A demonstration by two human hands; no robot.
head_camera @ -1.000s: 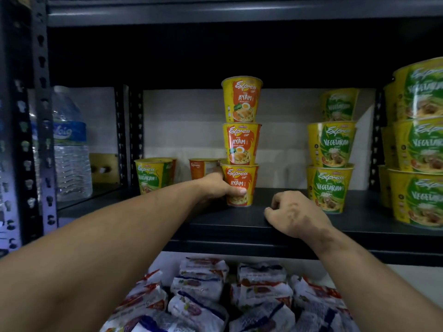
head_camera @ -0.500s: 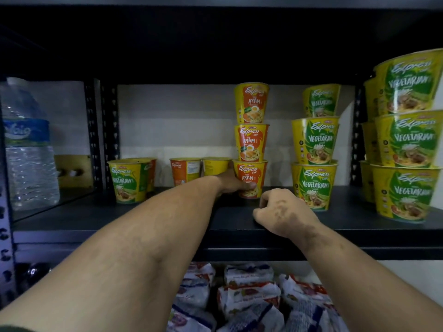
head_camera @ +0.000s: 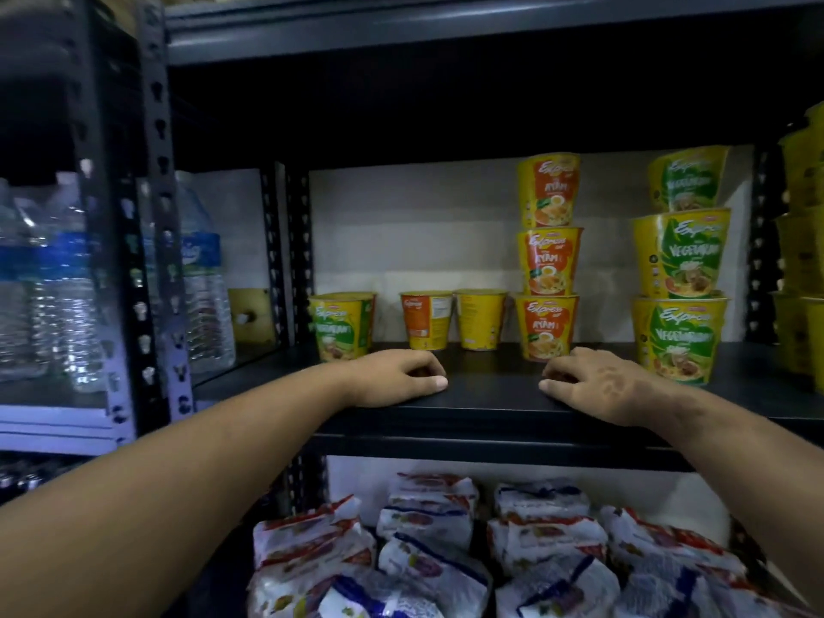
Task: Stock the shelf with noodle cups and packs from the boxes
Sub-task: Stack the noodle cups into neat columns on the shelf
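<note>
Resting both hands on the front lip of the dark shelf (head_camera: 490, 405) right now, nothing held in either one: left hand (head_camera: 392, 379) palm-down with fingers curled loosely under, right hand (head_camera: 597, 385) the same, knuckles up, just in front of the red Ayam stack (head_camera: 549, 256). Three cups high, that stack, sitting mid-shelf; green Vegetarian stack (head_camera: 680, 265) just to its right, also three high, with more green cups at the far right edge, partly cut off. Single green cup (head_camera: 341, 327) off to the left, then two loose cups (head_camera: 452, 321) side by side turned label-away, the right one nearly touching the bottom Ayam cup. Noodle packs (head_camera: 446, 550) piled on the level below, white crinkly wrappers. No boxes in view, so can't say where the next cups are coming from. Probably very light, these cups, thin-walled and easy to dent, so best pinched gently around the upper wall just under the rim, or cupped round the body with a spread hand, never squeezed. Tapered shape, so likely wobbly once stacked; worth steadying the tall stack with the other hand when adding beside it. Packs look soft and slippery, brittle inside, so better scooped from underneath than grabbed by a corner. Water bottles (head_camera: 196, 278) in the next bay, not part of this.
</note>
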